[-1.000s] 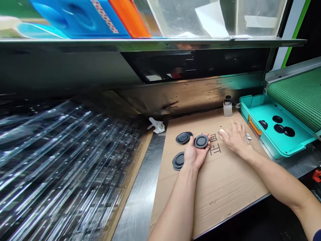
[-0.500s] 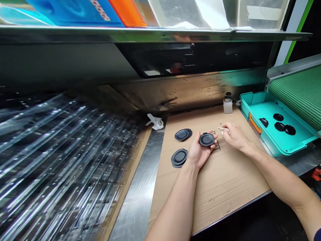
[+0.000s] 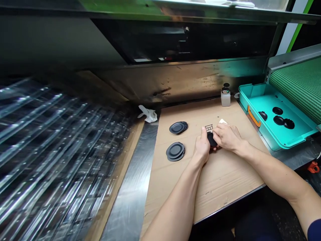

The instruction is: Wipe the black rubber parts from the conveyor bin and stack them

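Note:
My left hand (image 3: 202, 147) grips a round black plastic cap (image 3: 212, 140) over the cardboard sheet (image 3: 220, 187). The cap is tilted, and fingers cover much of it. My right hand (image 3: 229, 137) is closed on a small white cloth (image 3: 222, 121), its fingertips at the cap's upper edge. Just what those fingertips press on is partly hidden. Left of my hands lie two small piles of similar black caps, a farther pile (image 3: 178, 127) and a nearer pile (image 3: 175, 151).
A teal bin (image 3: 276, 144) with several black caps stands at the right, beside a green conveyor belt (image 3: 301, 77). At the back is a pump bottle (image 3: 225, 98). A crumpled white cloth (image 3: 149, 114) lies back left. Blurred clear plastic trays (image 3: 62, 160) fill the left.
The cap lay face up on my left palm; now it is tilted between my hands. My right hand has come left with the cloth to meet it. The view has dipped a little.

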Motion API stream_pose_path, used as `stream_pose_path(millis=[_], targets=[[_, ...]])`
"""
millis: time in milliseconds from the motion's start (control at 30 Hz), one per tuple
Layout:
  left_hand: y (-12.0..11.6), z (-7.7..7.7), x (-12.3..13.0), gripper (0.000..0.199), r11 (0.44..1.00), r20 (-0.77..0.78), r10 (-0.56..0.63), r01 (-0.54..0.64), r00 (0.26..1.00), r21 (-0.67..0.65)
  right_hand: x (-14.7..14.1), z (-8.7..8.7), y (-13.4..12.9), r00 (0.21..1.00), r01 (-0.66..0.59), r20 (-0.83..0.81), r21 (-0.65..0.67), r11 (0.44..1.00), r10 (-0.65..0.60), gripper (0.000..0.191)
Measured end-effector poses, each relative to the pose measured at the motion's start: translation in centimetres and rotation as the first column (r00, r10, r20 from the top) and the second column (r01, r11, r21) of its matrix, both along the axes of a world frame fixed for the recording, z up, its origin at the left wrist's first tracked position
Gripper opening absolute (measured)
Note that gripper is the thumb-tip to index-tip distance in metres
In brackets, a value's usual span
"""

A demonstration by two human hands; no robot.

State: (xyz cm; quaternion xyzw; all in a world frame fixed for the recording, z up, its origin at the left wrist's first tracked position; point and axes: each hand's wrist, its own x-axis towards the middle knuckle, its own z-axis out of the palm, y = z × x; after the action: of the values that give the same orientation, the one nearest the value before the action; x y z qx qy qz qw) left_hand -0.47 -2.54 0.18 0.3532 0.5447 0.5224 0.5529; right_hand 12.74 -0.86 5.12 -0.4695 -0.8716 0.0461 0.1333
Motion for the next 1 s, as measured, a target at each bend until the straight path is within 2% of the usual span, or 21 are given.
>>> stream_pose_path(millis=[100, 300, 433, 567, 700, 867, 1000], targets=[[0.0, 0.1, 0.1, 0.073, 1.0, -0.024, -0.012, 0.011, 1.0, -0.021, 0.2, -0.2, 0.4, 1.0, -0.015, 0.022, 0.0, 1.0, 0.015, 0.029], [-0.3, 0.8, -0.2, 0.068, 0.996, -0.066, -0.08, 0.079, 0.995, -0.028, 0.6, -0.4, 1.2, 0.992, -0.126, 0.021, 0.045, 0.991, 0.125, 0.03], [-0.3, 1.0, -0.3, 0.062, 0.994, -0.032, -0.1, 0.098, 0.995, -0.055, 0.9, 0.0, 1.4, 0.988, -0.132, 0.084, -0.01, 0.991, 0.133, 0.024], [-0.1, 0.7, -0.4, 0.06, 0.993, -0.013, -0.106, 0.106, 0.994, -0.053, 0.9, 0.3, 1.4, 0.984, -0.167, 0.066, 0.011, 0.986, 0.166, 0.027], [0.0, 0.5, -0.6, 0.062, 0.99, -0.094, -0.141, 0.139, 0.986, -0.025, 0.9, 0.3, 1.5, 0.984, -0.15, 0.09, -0.035, 0.988, 0.153, 0.024], [-0.1, 0.5, -0.6, 0.067, 0.991, -0.162, -0.133, 0.132, 0.978, -0.019, 1.0, 0.2, 1.5, 0.982, -0.182, 0.047, -0.014, 0.983, 0.182, 0.025], [-0.1, 0.3, -0.6, 0.061, 0.992, -0.095, -0.125, 0.123, 0.988, -0.033, 0.9, 0.3, 1.3, 0.988, -0.142, 0.06, -0.028, 0.989, 0.143, 0.024]])
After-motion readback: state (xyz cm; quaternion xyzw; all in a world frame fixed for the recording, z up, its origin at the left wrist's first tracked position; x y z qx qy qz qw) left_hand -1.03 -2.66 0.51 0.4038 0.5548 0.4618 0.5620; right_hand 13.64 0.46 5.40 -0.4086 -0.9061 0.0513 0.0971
